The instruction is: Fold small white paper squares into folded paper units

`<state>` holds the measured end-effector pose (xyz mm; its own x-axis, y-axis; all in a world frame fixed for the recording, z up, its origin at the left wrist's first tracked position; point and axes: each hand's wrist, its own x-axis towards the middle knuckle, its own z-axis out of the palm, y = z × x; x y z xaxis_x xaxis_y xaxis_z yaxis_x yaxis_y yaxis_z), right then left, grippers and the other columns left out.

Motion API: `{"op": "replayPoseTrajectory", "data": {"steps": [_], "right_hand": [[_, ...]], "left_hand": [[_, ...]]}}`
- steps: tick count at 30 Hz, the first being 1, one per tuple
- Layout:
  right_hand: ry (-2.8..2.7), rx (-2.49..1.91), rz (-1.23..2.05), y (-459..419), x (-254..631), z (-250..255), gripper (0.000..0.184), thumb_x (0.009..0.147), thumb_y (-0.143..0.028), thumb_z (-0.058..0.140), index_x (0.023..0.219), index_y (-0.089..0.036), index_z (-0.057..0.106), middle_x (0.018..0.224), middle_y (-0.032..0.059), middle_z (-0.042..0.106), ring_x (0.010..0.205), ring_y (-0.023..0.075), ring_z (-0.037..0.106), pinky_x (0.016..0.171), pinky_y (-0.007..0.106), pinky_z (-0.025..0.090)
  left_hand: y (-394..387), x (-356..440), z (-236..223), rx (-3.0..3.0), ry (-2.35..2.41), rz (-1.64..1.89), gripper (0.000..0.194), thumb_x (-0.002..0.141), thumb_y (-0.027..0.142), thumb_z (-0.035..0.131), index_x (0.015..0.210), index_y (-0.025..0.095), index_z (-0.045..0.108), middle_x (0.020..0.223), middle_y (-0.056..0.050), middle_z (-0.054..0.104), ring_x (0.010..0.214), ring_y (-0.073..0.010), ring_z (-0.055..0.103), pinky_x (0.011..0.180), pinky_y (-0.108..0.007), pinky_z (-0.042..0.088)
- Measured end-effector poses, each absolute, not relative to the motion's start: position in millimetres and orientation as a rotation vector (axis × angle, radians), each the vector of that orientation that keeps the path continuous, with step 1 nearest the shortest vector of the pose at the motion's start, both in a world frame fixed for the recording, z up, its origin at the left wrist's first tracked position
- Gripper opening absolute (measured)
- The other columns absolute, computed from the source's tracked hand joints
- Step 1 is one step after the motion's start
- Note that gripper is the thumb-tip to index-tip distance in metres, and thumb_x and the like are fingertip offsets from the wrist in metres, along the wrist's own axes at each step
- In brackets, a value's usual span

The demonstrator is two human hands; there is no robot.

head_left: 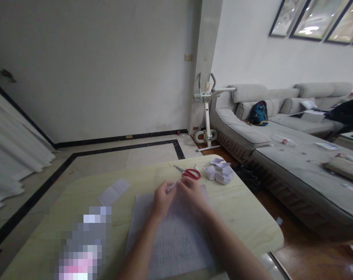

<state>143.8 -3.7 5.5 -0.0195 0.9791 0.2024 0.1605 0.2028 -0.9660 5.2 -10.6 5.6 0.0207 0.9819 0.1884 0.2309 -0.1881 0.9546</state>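
Both of my hands meet over a large printed sheet (176, 245) on the pale wooden table. My left hand (162, 197) pinches a small folded piece of white paper (171, 187) by its left side. My right hand (191, 193) closes on the same paper from the right; its fingertips are partly hidden and a little blurred. Just beyond the hands lie red-handled scissors (191, 174), blades pointing left. Right of them sit several crumpled or folded white papers (220, 171). A creased white slip (114, 191) rests flat to the left.
The table's (264, 217) rounded right edge is near my right forearm. A pixelated object (81, 249) stands at the table's left front. Past the table are a grey sofa (304, 171) with a blue backpack (258, 113), a white exercise machine (207, 116), and a person at far right.
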Motion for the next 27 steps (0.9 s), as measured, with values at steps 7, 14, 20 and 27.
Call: {"op": "replayPoseTrajectory", "data": {"steps": [7, 14, 20, 27], "right_hand": [[-1.381, -1.148, 1.009, -3, 148, 12, 0.02, 0.079, -0.035, 0.056, 0.07, -0.016, 0.056, 0.064, -0.0001, 0.051, 0.059, 0.0124, 0.047, 0.053, 0.023, 0.036], [-1.393, -1.136, 1.09, -4, 145, 11, 0.024, 0.078, -0.039, 0.058, 0.072, -0.015, 0.06, 0.068, 0.0008, 0.056, 0.064, 0.0131, 0.051, 0.058, 0.024, 0.039], [-1.387, -1.139, 1.147, -5, 144, 11, 0.024, 0.078, -0.038, 0.058, 0.071, -0.016, 0.059, 0.068, 0.0012, 0.056, 0.063, 0.0133, 0.052, 0.057, 0.024, 0.039], [-1.404, -1.104, 1.16, -4, 147, 8, 0.028, 0.08, -0.045, 0.056, 0.076, -0.017, 0.06, 0.074, 0.0026, 0.059, 0.07, 0.0154, 0.055, 0.061, 0.025, 0.043]], "left_hand": [[-13, 6, 14, 1.447, 1.21, 1.067, 0.031, 0.073, 0.043, 0.061, 0.076, 0.012, 0.065, 0.065, -0.001, 0.063, 0.06, -0.0155, 0.059, 0.054, -0.022, 0.044], [-14, 4, 18, 1.407, 1.288, 1.102, 0.033, 0.071, 0.044, 0.062, 0.076, 0.012, 0.065, 0.062, -0.001, 0.062, 0.056, -0.015, 0.057, 0.052, -0.022, 0.043], [-12, 1, 12, 1.462, 1.264, 1.107, 0.032, 0.073, 0.043, 0.061, 0.077, 0.011, 0.066, 0.064, -0.001, 0.063, 0.06, -0.0165, 0.058, 0.054, -0.023, 0.044], [-12, 2, 14, 1.354, 1.184, 1.14, 0.031, 0.069, 0.041, 0.065, 0.079, 0.012, 0.067, 0.069, -0.003, 0.067, 0.063, -0.0174, 0.062, 0.056, -0.024, 0.047]]}}
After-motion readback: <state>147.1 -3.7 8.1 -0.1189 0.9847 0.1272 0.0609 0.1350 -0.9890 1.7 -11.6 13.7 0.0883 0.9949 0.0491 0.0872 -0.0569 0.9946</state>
